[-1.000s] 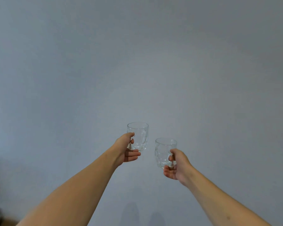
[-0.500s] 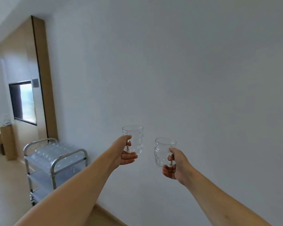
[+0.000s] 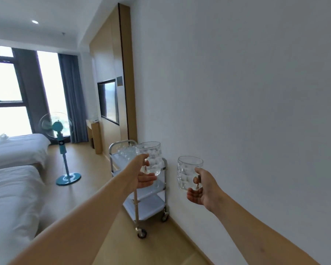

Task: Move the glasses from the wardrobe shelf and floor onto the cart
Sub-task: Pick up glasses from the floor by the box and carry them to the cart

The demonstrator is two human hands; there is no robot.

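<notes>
Glasses fill both hands. The left hand (image 3: 144, 175) grips a clear dimpled glass mug (image 3: 150, 157), thumb up along its near side and fingers curled below by the handle; the mug stands upright and looks empty. The right hand (image 3: 200, 189) grips a second glass mug (image 3: 187, 173) of the same pattern, fingers hooked through its handle, also upright and with nothing inside. The two mugs are held apart from each other, in the air in front of the white wall (image 3: 246, 92).

Behind the left mug stands the cart (image 3: 153, 207), a metal-framed trolley on castors with three pale shelves, set just beside the wall. Its top shelf holds a cluster of clear glasses (image 3: 125, 152); how many cannot be told, as they blur together and the left arm covers part of the shelf. The two lower shelves show only their bare pale surfaces where visible.

Farther back a teal standing fan (image 3: 62, 142) rests on the wooden floor (image 3: 96, 184) near two white beds (image 3: 10, 188), with a wall-mounted screen (image 3: 108, 101) on a wooden panel beyond the cart.
</notes>
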